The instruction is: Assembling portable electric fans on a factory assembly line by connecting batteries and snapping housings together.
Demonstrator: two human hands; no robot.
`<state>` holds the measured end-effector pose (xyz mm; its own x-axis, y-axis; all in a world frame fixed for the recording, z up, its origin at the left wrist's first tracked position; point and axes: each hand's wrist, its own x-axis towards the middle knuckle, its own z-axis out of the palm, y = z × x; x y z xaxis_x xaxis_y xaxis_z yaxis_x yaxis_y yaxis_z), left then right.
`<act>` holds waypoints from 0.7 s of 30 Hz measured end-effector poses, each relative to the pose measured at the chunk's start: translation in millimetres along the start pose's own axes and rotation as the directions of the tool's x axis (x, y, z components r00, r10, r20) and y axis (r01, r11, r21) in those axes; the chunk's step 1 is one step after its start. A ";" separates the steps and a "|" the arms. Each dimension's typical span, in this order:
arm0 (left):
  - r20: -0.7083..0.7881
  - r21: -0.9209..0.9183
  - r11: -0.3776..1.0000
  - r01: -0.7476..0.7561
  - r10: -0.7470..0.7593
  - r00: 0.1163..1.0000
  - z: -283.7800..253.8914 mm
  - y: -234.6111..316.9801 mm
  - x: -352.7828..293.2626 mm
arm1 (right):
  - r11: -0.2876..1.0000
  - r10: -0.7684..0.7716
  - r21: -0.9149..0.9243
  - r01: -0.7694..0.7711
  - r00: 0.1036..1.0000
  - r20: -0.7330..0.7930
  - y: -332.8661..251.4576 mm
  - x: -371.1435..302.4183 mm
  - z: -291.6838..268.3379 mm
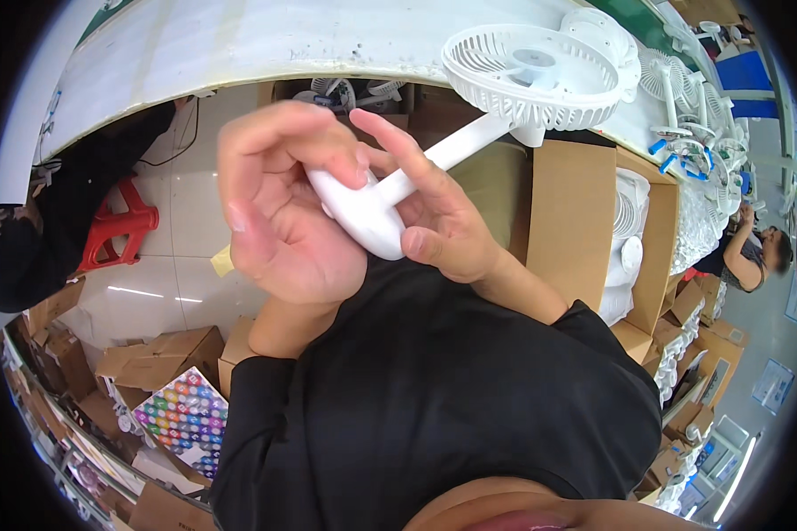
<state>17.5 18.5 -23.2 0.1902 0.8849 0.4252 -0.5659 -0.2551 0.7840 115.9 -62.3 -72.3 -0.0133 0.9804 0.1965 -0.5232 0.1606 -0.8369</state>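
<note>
- Bright, even overhead light is filling the scene, glaring off the glossy floor tiles [164, 292].
- Fisheye distortion is bending the workbench [239, 44] edge; black vignetting is ringing the frame.

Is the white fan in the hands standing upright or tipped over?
Tipped. The fan lies slanted, its round grille head resting on the white table edge while the left hand and right hand grip its base.

Both forearms are rising from black sleeves at the lower centre of the frame. The left hand [279, 208] is sitting centre-left, fingers curling over toward the right hand [438, 217] at mid-frame, whose index finger is stretching up-left while its thumb is pressing inward.
</note>
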 end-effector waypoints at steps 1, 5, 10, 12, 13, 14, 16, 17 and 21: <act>0.010 -0.001 1.000 -0.004 0.004 1.000 -2.8 0.1 -3.3 | 0.997 -0.033 -0.072 0.033 0.999 0.006 -2.4 -0.2 2.1; 0.096 -0.117 0.992 0.035 -0.024 0.995 -17.5 -20.6 2.4 | 0.925 -0.069 -0.375 0.064 0.998 0.000 -3.3 0.6 -0.8; -0.162 -0.297 0.909 0.294 -0.351 0.922 -42.7 -56.2 39.0 | 0.759 -0.143 -0.641 0.113 0.990 0.006 9.3 24.7 -17.0; -0.164 -0.178 0.944 0.278 -0.307 0.937 -38.0 -78.0 62.9 | 0.711 -0.250 -0.696 0.100 0.961 -0.117 16.8 41.1 -41.1; -0.183 -0.043 0.956 0.291 -0.294 0.938 -36.7 -88.9 74.0 | 0.701 -0.271 -0.703 0.122 0.957 -0.104 17.6 51.2 -57.5; -0.203 0.094 0.948 0.303 -0.280 0.938 -36.0 -97.8 82.6 | 0.689 -0.294 -0.724 0.038 0.927 -0.232 13.9 60.5 -74.1; -0.212 0.231 0.926 0.299 -0.252 0.944 -36.8 -122.1 104.1 | 0.682 -0.319 -0.727 -0.082 0.861 -0.397 2.9 88.6 -109.9; -0.132 0.342 0.899 0.272 -0.241 0.962 -42.4 -131.1 119.1 | 0.689 -0.311 -0.716 -0.112 0.847 -0.431 -4.3 106.3 -124.1; 0.042 0.734 0.660 0.157 -0.275 0.961 -99.3 -174.2 153.6 | 0.551 -0.364 -0.818 -0.166 0.834 -0.415 -10.9 195.9 -172.8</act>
<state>65.7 237.6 -139.4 0.3722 0.9037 0.2118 0.2453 -0.3159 0.9165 266.2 147.7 -112.9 0.5328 0.8064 0.2568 0.4103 0.0193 -0.9118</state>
